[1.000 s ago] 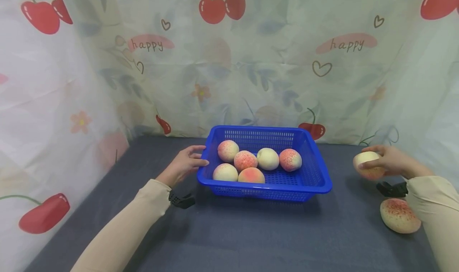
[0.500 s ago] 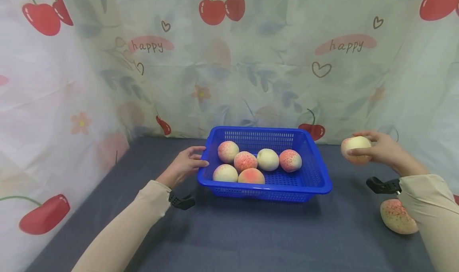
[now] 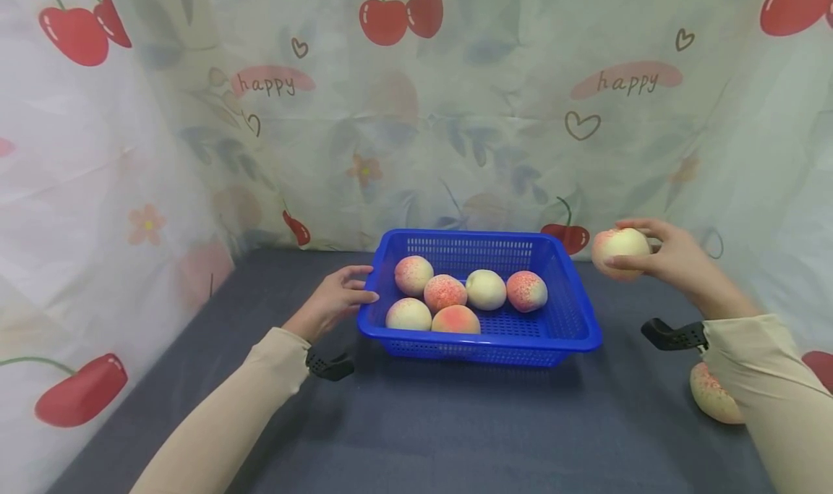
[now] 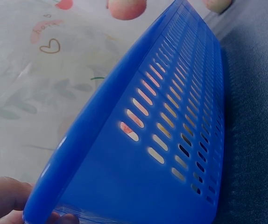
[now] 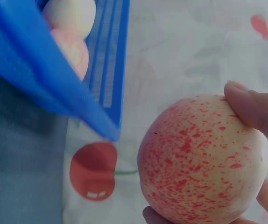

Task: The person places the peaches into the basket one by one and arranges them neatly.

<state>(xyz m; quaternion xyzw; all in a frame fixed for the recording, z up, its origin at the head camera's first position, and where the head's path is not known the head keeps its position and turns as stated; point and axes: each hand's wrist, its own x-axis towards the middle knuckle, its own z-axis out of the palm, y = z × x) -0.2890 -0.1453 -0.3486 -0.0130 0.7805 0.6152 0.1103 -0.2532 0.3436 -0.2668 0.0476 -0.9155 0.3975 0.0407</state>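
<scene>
In the head view a blue plastic basket (image 3: 481, 341) with slotted walls holds several peaches, among them a pale one (image 3: 486, 290) and an orange-pink one (image 3: 457, 320). My left hand (image 3: 333, 300) grips the basket's left rim; in the left wrist view its fingers (image 4: 5, 198) sit on both sides of that rim. Raised to the right of the basket, my right hand (image 3: 673, 259) holds a cream peach with red speckles (image 3: 620, 254) between thumb and fingers. The right wrist view shows this peach (image 5: 201, 161) close up, apart from the basket edge.
Another peach (image 3: 714, 396) lies on the dark cloth-covered table (image 3: 455, 429) at the right, partly hidden by the right sleeve. A curtain (image 3: 481, 118) printed with cherries hangs behind the table and along both sides.
My right hand has lifted the peach off the right side and carried it up and leftward, closer to the basket. The left hand and the basket stay where they were.
</scene>
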